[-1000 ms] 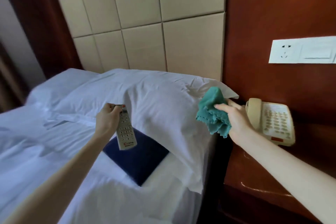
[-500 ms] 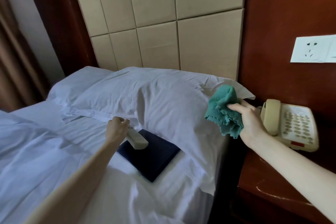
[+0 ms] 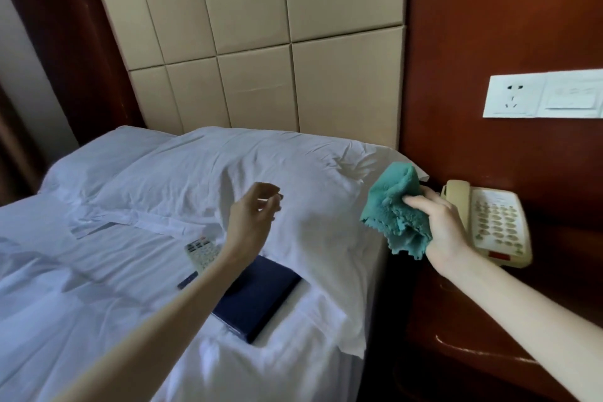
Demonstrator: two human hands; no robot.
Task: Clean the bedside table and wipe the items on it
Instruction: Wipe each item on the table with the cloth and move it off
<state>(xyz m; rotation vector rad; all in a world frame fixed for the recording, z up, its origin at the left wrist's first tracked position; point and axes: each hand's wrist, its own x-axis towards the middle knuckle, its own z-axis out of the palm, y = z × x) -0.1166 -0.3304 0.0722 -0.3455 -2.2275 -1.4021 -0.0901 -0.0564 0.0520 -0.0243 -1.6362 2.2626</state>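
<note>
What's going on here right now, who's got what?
A person is cleaning around the bedside table. The right hand grips a bunched green cloth just in front of the beige telephone, which sits on the table. The left hand is open and empty above the bed; the remote control lies on the sheet beside a dark blue folder.

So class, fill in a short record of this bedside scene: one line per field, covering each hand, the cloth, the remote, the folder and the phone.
left hand: open, empty, raised over the bed
right hand: gripping the green cloth
remote control: lying on the bed sheet, partly hidden by the left forearm
dark blue folder: flat on the bed, one end tucked under the pillow
telephone: on the wooden bedside table, handset in cradle
</note>
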